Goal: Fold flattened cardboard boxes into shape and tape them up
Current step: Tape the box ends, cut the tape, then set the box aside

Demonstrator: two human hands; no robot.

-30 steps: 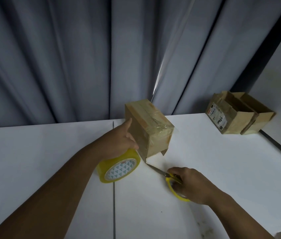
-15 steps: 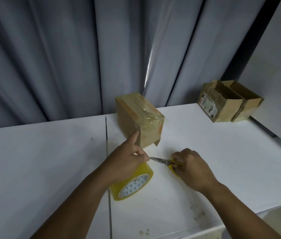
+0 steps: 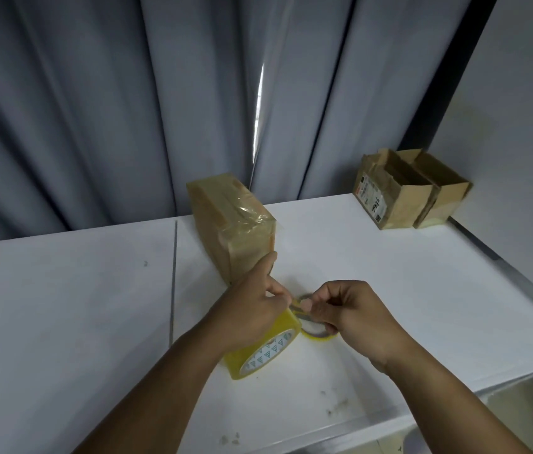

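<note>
A taped-up cardboard box (image 3: 230, 221) stands on the white table (image 3: 373, 283) near the curtain. My left hand (image 3: 252, 309) grips a yellow roll of tape (image 3: 263, 350) just in front of the box, and its raised thumb touches the box's near corner. My right hand (image 3: 347, 312) holds yellow-handled scissors (image 3: 312, 326) close against the roll; the blades are mostly hidden between the two hands.
Two open cardboard boxes (image 3: 412, 188) sit at the table's back right corner against the wall. A grey curtain (image 3: 127, 109) hangs behind the table. A seam (image 3: 173, 283) runs through the tabletop to the left of the hands. The table's front edge lies at lower right.
My right hand has lifted the scissors off the table and brought them to the tape roll. My left hand and the roll have drawn back a little from the box.
</note>
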